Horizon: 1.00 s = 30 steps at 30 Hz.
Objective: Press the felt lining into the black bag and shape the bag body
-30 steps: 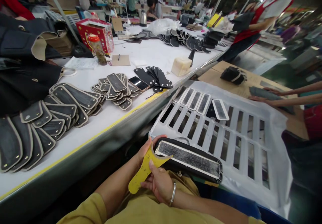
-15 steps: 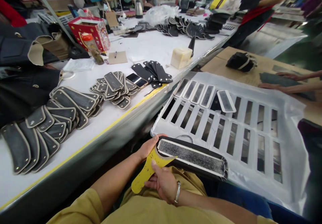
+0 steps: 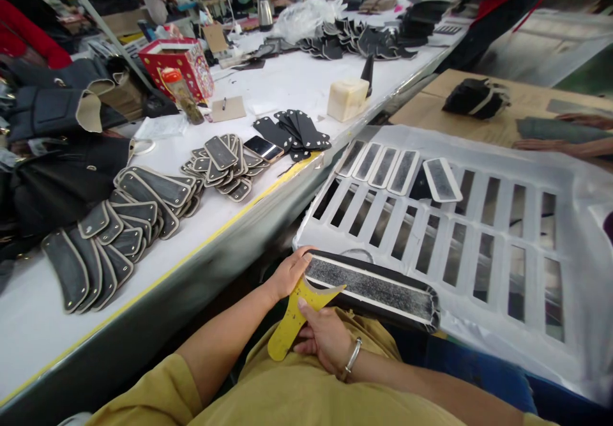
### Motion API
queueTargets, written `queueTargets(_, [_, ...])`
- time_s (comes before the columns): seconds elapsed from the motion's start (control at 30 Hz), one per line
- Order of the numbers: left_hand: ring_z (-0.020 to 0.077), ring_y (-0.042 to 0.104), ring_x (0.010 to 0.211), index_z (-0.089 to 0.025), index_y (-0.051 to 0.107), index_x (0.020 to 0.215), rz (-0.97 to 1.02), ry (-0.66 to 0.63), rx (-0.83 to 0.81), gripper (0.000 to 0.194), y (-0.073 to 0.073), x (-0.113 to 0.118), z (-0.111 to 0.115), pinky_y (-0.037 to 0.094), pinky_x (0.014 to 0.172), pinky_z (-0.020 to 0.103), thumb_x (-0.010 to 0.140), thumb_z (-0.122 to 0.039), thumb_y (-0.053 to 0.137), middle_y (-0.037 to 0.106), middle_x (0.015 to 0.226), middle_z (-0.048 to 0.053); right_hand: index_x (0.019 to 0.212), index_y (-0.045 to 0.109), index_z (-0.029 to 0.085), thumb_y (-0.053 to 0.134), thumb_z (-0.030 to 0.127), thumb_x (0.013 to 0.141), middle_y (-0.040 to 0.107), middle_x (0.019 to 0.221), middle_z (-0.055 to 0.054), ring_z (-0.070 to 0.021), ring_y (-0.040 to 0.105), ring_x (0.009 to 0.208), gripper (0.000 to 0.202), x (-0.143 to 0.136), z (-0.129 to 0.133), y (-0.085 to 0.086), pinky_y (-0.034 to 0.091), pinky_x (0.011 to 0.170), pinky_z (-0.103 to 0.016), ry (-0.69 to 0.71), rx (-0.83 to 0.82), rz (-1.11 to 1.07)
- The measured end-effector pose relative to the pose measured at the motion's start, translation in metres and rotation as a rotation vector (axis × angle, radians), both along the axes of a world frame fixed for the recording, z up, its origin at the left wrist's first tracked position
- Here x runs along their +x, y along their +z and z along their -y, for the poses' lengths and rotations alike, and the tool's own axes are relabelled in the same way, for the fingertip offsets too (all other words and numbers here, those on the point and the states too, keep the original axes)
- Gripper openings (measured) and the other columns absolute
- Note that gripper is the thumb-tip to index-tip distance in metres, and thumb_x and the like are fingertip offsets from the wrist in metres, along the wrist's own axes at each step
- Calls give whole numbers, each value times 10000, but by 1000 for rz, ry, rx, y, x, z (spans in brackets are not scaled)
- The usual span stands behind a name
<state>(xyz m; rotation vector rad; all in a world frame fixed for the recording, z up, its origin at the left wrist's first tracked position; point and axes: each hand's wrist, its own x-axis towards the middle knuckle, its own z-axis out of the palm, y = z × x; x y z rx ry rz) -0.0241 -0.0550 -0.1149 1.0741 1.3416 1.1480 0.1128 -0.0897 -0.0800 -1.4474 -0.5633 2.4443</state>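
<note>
1. Strip, with a speckled grey middle and pale border, is held slantwise before the lap, across the near edge of a white rack; whether it is supported there cannot be told.
2. Its left end is gripped by the left grip, which is closed around it.
3. A yellow tool is clasped in the right grip, thumb laid on top; its forked end is overlapped with the strip's near left corner, but contact cannot be made out.
4. On the rack, four panels are set in a row, and a fifth is tilted beside them.
5. On the tabletop, grey tabs are heaped, with a phone placed between them and black tabs.
6. Beyond the rack, a dark cloth is touched by a co-worker's hands.
</note>
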Motion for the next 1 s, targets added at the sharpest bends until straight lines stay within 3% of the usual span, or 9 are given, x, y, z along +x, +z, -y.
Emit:
queueTargets(0.17, [244,517,966,-193,639,1059,43,151,-16,378,3,10,0,332,954,321,836,-471,512,641,968,31,808,592,132,712,431,642,696,791,-113,-170,630,518,363,10,-2,-3,418,288,-191,9,114,62])
queueTargets(0.33, [277,522,1073,-187,644,1096,197,127,-20,516,0,12,11,318,1004,370,859,-569,393,665,1032,67,759,604,131,655,439,706,678,666,-88,-116,549,404,317,31,-11,-1,319,273,-164,72,226,87])
queueTargets(0.43, [277,458,1197,-217,603,1171,524,163,-62,598,-13,12,24,302,1034,407,864,-626,293,627,1158,57,798,606,135,675,440,692,687,707,-81,-158,595,493,330,55,-14,2,422,374,-223,-39,260,18])
queueTargets(0.5, [279,391,1264,-232,566,1218,675,178,-38,574,-22,11,33,293,1044,431,863,-615,327,556,1271,50,844,605,136,706,424,671,694,783,-88,-199,634,610,351,70,-14,6,483,485,-274,-160,302,-14])
queueTargets(0.6, [274,305,1323,-236,493,1290,618,157,33,518,-26,8,44,241,1081,426,835,-481,528,438,1388,55,948,595,144,698,422,696,682,896,-92,-211,639,707,389,79,-17,17,501,593,-308,-262,384,-41])
queueTargets(0.7, [262,289,1334,-230,445,1326,465,121,87,605,-26,5,49,177,1114,407,767,-327,655,405,1413,53,976,576,184,655,445,737,656,884,-50,-175,610,683,363,68,-24,31,490,604,-304,-307,466,-68])
queueTargets(0.8, [259,319,1318,-222,457,1318,392,149,128,596,-26,6,48,167,1119,405,758,-280,654,441,1386,52,802,553,184,669,369,723,576,723,12,-107,519,588,233,43,-37,44,464,576,-261,-315,568,-130])
queueTargets(0.9, [278,335,1305,-218,472,1308,426,178,138,591,-28,8,47,186,1111,421,746,-267,649,466,1366,52,784,525,185,680,285,681,443,625,61,-58,402,511,210,8,-53,50,393,499,-199,-318,702,-223])
queueTargets(1.0, [299,339,1299,-217,467,1314,519,161,137,617,-29,9,46,199,1103,444,727,-262,652,466,1366,54,828,516,189,637,356,711,332,561,89,-43,304,446,236,-29,-67,46,298,417,-169,-294,774,-224])
